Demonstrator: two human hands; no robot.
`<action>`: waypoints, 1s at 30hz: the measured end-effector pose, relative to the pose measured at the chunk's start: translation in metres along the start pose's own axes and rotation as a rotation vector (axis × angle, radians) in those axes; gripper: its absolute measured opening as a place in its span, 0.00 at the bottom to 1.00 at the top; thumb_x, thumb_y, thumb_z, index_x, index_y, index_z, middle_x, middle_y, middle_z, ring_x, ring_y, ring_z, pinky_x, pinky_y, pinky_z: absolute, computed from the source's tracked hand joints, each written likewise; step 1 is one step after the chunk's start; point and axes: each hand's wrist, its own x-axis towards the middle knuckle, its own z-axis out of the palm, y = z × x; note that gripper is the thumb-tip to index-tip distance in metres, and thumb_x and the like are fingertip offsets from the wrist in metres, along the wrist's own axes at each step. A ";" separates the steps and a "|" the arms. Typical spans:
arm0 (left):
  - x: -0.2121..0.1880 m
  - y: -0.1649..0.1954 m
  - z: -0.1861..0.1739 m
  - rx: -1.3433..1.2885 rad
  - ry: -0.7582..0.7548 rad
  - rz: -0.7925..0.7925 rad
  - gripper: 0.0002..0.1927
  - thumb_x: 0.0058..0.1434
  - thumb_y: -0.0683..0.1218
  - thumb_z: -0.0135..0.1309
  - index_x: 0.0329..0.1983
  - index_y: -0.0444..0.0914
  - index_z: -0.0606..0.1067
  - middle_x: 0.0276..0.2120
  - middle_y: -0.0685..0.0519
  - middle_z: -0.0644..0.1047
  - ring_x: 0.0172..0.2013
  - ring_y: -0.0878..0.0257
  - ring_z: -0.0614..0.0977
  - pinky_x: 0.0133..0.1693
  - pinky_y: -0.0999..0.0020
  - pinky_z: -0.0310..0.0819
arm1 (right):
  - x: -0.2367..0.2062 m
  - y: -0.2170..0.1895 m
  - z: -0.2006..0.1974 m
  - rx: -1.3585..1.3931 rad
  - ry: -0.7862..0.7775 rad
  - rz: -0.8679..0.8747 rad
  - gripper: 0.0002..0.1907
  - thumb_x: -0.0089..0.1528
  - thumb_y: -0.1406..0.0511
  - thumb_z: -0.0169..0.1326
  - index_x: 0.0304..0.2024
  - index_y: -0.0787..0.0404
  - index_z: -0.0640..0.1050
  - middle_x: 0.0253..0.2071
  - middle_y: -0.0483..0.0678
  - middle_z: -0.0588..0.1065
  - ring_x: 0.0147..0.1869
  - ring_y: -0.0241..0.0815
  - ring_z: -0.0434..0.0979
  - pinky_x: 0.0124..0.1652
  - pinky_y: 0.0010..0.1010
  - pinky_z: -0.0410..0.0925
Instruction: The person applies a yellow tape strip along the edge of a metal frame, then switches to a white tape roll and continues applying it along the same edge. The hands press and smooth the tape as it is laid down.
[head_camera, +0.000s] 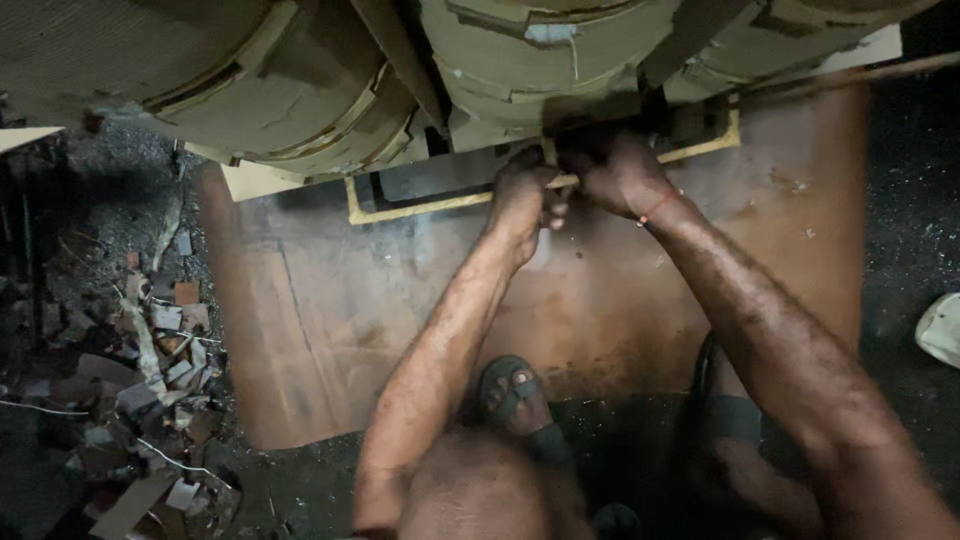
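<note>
While I look down from the head camera, this is how I read the scene:

Left hand: my left hand (520, 200) is closed over the near end of a thin yellow strip (440, 203), fingers curled and pressed together on it, thumb side toward me

Right hand: my right hand (615, 170) sits just beside the left, almost touching it, fingers folded down on the same strip where it runs under the cardboard stack (330, 80); a red thread (655, 207) circles the wrist

Why held so: I judge both hands bunch at one spot because the strip is trapped under the stack's edge, and two close grips give a firm hold there

Strip position: it lies on the brown board (400, 320) at the foot of the stack, part of a pale yellow rectangular outline

Strip axis: its long axis runs left to right across the view, rising slightly toward the right; the left end turns a corner at the stack, the right end (700, 148) passes beyond my hands

Stack: curved olive cardboard pieces leaning over the far edge of the board, hiding the rest of the outline

Feet: one sandalled foot (515, 395) rests on the near edge of the board, between my forearms

Floor: dark, with cardboard scraps (150, 350) heaped to the left, well apart from my hands
</note>
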 end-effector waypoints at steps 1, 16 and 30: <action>0.002 -0.003 -0.004 -0.073 -0.002 -0.044 0.19 0.62 0.40 0.45 0.58 0.35 0.67 0.24 0.55 0.74 0.15 0.67 0.70 0.15 0.72 0.60 | -0.003 -0.002 -0.002 0.002 0.033 -0.016 0.21 0.62 0.63 0.51 0.57 0.56 0.80 0.53 0.57 0.79 0.56 0.57 0.79 0.53 0.45 0.70; 0.050 -0.019 -0.021 -0.183 -0.225 -0.077 0.05 0.57 0.33 0.44 0.27 0.33 0.70 0.17 0.54 0.65 0.15 0.67 0.63 0.15 0.70 0.52 | 0.015 -0.083 -0.056 -0.103 -0.280 0.590 0.24 0.60 0.53 0.59 0.57 0.54 0.80 0.41 0.57 0.82 0.35 0.53 0.82 0.29 0.42 0.73; -0.006 -0.031 0.006 0.648 0.510 0.823 0.06 0.63 0.44 0.55 0.39 0.37 0.80 0.29 0.42 0.78 0.31 0.47 0.79 0.31 0.55 0.71 | 0.039 -0.078 -0.009 -0.180 -0.208 0.295 0.19 0.65 0.57 0.52 0.55 0.57 0.80 0.45 0.57 0.81 0.45 0.58 0.80 0.42 0.48 0.72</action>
